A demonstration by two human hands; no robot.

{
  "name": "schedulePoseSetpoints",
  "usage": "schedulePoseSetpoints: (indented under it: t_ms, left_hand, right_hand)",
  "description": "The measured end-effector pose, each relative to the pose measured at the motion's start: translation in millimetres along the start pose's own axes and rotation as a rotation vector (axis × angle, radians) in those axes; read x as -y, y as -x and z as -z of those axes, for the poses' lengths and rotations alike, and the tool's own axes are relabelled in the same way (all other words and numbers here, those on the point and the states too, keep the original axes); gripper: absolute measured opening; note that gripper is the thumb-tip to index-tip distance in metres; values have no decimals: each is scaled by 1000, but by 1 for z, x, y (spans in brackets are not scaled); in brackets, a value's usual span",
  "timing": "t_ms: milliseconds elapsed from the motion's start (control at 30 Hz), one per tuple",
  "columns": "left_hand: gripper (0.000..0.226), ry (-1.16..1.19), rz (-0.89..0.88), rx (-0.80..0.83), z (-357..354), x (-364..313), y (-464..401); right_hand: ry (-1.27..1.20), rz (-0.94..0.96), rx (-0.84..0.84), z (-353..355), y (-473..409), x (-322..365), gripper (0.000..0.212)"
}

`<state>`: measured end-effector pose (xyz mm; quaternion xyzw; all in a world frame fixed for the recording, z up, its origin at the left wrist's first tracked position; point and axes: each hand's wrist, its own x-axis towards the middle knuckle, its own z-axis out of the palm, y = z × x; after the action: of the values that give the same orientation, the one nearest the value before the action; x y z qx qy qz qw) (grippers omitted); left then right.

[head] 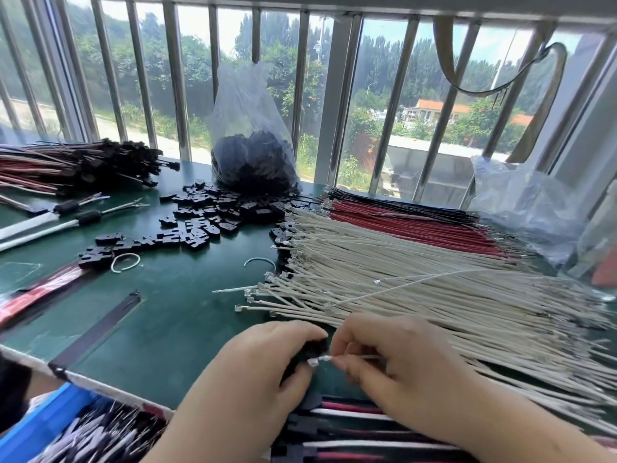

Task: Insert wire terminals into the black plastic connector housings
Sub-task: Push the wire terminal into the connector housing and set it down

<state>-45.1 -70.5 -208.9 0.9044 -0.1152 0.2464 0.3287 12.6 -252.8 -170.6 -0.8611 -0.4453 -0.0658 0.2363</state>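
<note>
My left hand [257, 372] grips a black connector housing [314, 349] near the table's front edge. My right hand [400, 365] pinches a white wire [364, 357] whose metal terminal [314, 361] sits right at the housing. Whether the terminal is inside it I cannot tell. A broad fan of white wires [400, 279] with terminals lies to the right, with red wires [400, 218] and black wires behind. Loose black housings [207, 215] are scattered across the green table [167, 312].
A clear bag of black housings [253, 155] stands by the barred window. Finished wire bundles [66, 165] lie at the back left, more assembled ones [350, 429] below my hands. A blue bin [50, 426] sits at the lower left. Crumpled plastic [527, 202] is at the right.
</note>
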Motion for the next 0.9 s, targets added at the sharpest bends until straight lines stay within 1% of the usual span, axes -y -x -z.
schedulePoseSetpoints:
  t_ms: [67,133,200,267,300,367,467,500,567,633,733,833,900]
  left_hand:
    - [33,34,31,-57,0,0,1]
    - [28,135,91,-152,1,2,1]
    - [32,300,204,-213,3,3,0]
    - [24,500,282,-229,7,0,-1]
    - [18,571,296,-217,9,-3,-2]
    - [22,639,308,-177,11,-7,-3]
    - [24,628,330,-161,10,-8,-3]
    - [27,633,346,-156,11,-9,-3]
    - [39,674,373,-130,14,-8,-5]
    - [44,763,389,-97,17,-7,-7]
    - [40,879,404,-66,21,-7,-9]
    - [36,884,424,-19,22,-5,-9]
    - [32,874,445,62,20,-3,-9]
  right_hand:
    - [-13,12,10,-1,0,1,21]
    - [-78,-7,-25,1,0,-1,17]
    - [-110,-35,-64,4,0,-4,13]
    - [-87,-46,-91,5,0,-5,13]
    - [-80,-49,-94,5,0,-5,13]
    - [-71,-53,-97,4,-1,-4,15]
    - [-67,-57,-96,4,-1,-3,16]
    - [-73,-60,-96,4,-2,-3,16]
    - [-87,-61,-91,4,-1,-4,15]
    - [-92,-58,-76,3,-1,-5,16]
    - [-92,-54,-65,3,-2,-4,17]
    - [-92,-55,-76,5,-3,-3,8]
    - [-82,-56,-62,6,-3,-4,8]
